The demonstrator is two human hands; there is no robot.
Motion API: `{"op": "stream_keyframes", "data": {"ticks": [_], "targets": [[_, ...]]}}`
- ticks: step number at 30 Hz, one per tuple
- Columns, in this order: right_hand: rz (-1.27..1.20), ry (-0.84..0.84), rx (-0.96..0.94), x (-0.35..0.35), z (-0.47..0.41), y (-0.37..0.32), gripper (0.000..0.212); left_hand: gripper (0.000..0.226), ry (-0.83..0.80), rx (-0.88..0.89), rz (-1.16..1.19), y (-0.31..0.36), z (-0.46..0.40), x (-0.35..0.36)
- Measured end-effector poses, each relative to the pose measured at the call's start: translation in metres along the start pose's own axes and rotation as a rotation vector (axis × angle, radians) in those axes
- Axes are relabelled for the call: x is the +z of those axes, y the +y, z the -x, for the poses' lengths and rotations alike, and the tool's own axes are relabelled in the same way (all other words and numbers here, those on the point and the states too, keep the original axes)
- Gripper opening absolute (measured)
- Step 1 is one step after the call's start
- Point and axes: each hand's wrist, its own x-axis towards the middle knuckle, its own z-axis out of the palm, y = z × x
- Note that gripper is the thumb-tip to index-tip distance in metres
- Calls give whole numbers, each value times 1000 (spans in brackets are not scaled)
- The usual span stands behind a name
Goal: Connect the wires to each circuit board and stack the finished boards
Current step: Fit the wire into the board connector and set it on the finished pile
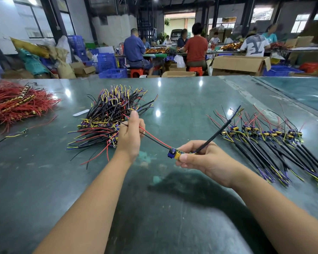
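Two thin wires [155, 138], boxy board [175, 154]

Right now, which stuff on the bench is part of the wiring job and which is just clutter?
In the job:
- circuit board, pinched by the right hand
- red and black wires, held by the left hand
- unsorted wire pile
- finished boards row

Lying about:
- red wire heap
- white slip
- stray wired piece, far left on the table

Bright lights up on the ceiling make small white shiny spots on the green table [182, 110], a dark shadow [191, 189] sits near its front edge, the edges look bent, and the far room looks blurry.
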Motion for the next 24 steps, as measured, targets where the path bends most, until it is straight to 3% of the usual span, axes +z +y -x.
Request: {"op": "stream_keyframes", "data": {"ticks": [5, 9, 12, 19, 24], "targets": [[-14, 31, 7, -5, -1, 3, 16, 65, -10, -98, 89, -1, 2, 3], [-66, 107, 3, -5, -4, 6, 17, 34, -364, -313, 143, 5, 15, 12], [-79, 135, 9, -6, -4, 7, 17, 15, -551, -314, 57, 1, 28, 22], [-128, 350, 6, -10, -9, 6, 9, 16, -376, -146, 5, 8, 27, 27], [-198, 353, -19, -9, -7, 4, 10, 13, -372, -241, -4, 6, 29, 30]]}}
